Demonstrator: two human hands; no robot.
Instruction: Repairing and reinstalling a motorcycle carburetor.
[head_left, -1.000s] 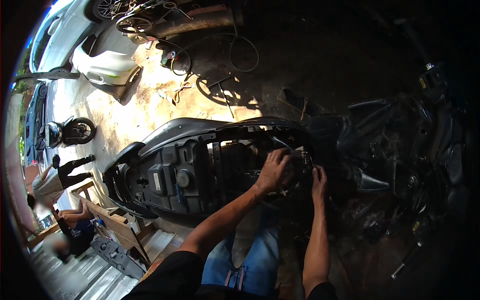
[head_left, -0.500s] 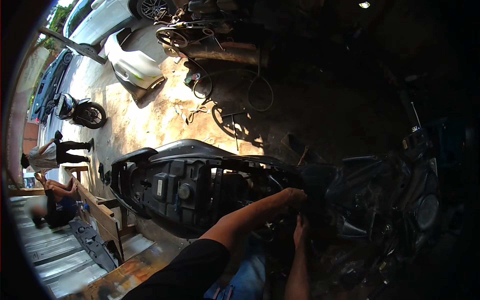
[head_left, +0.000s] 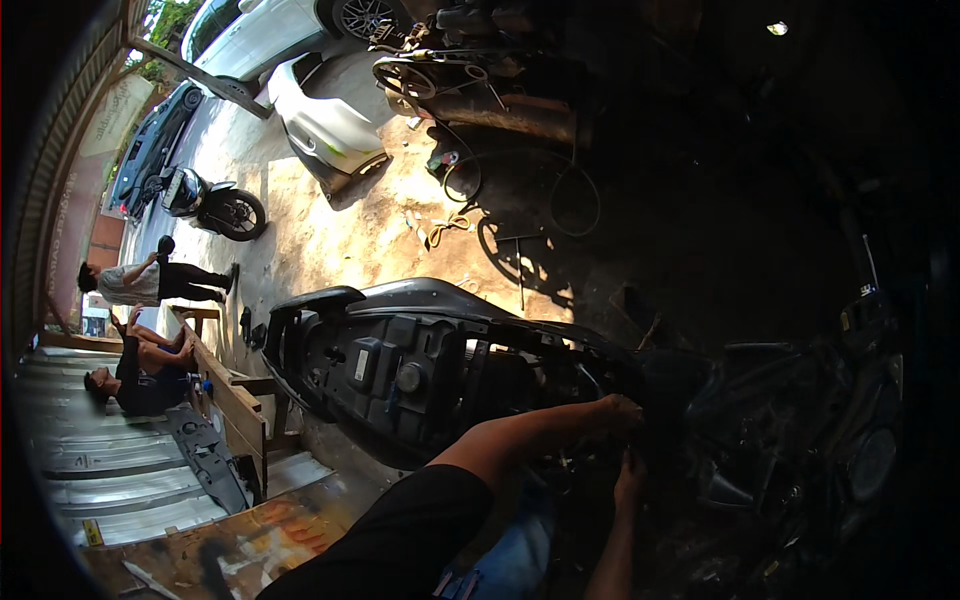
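A dark scooter (head_left: 425, 293) stretches across the middle with its seat off, so the black inner tray and a round cap (head_left: 411, 377) lie bare. My left hand (head_left: 622, 408) reaches over its frame near the middle of the body, the forearm crossing from the lower edge. Just below it, my right hand (head_left: 629, 478) is raised close to the same spot. Deep shadow hides the fingers of both hands and whatever they touch. The scooter's front part on the right is barely lit.
A white car bumper (head_left: 325, 125) lies on the sunlit ground beyond. A belt-driven machine (head_left: 480, 95) with a trailing hose stands at the top. Two people are at the left, one near a wooden bench (head_left: 225, 410). Another motorcycle (head_left: 215, 205) and parked cars (head_left: 262, 45) stand farther off.
My view has turned, so the surroundings appear farther right. Both hands stay close together at the same part of the scooter.
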